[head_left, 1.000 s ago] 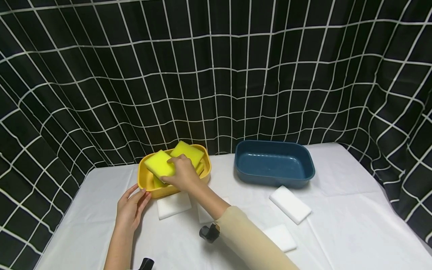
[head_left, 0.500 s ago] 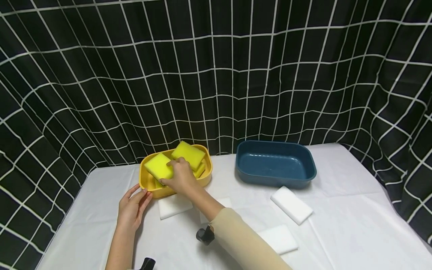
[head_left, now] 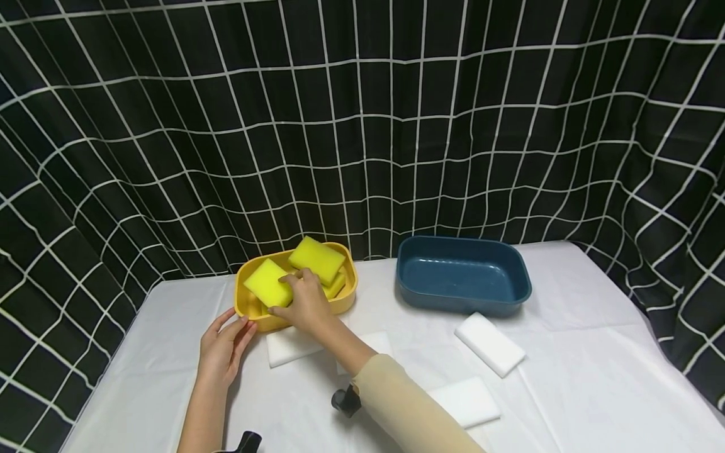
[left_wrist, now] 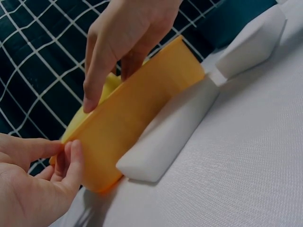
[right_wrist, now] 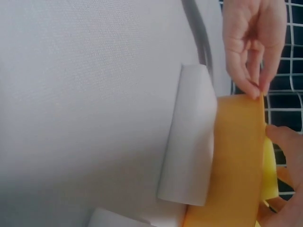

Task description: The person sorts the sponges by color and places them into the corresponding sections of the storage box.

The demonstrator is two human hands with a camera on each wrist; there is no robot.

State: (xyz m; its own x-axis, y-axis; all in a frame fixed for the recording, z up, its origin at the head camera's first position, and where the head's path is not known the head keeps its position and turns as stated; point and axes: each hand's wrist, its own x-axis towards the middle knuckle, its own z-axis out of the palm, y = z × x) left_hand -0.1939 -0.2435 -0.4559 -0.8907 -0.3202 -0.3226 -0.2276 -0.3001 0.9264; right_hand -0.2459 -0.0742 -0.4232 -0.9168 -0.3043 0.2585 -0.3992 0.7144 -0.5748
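Note:
In the head view, a yellow rectangular bin [head_left: 342, 304] stands at the back left with several yellow sponges in it. My right hand [head_left: 308, 307] reaches over its front rim and grips a bright yellow sponge [head_left: 264, 283], thumb at the near side; the fingers' far ends are partly hidden. This sponge lies tilted at the left part of the bin. Another yellow sponge [head_left: 317, 258] leans at the back right, above one more sponge [head_left: 335, 286]. With thumb and fingertips, my left hand [left_wrist: 35, 182] pinches the rim at the bin's near left corner.
A blue bin [head_left: 464, 302] with a bare floor stands at the back right. On the white cloth lie white sponges: one against the yellow bin [head_left: 287, 347], one partly under the right arm [head_left: 370, 343], one before the blue bin [head_left: 490, 345], one nearer the front [head_left: 469, 402].
The gripped sponge has sunk slightly lower into the yellow bin, and my right hand has moved down with it. The left hand keeps its place at the corner.

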